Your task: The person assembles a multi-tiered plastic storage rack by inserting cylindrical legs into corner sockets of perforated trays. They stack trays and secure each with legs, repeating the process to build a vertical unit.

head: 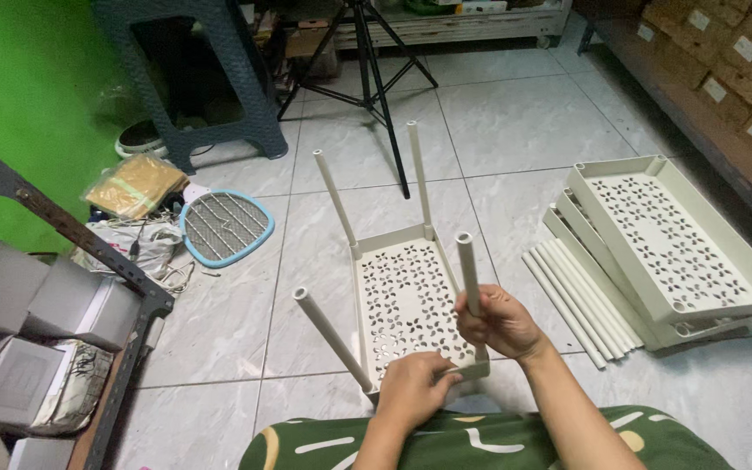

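Centre frame, on the floor: perforated tray [404, 296], likely light, stiff plastic. Right hand [500, 322] clamped round a leg [468, 271]; left hand [412, 389] closed on near rim. Best held at rim and corners.

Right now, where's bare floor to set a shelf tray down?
Free: tiles between the tray with four poles and the mesh racket, and behind it between the tripod and the stacked trays. Crowded: loose poles fill the right side; boxes on the left. Left hand steadies the tray, right hand grips a pole.
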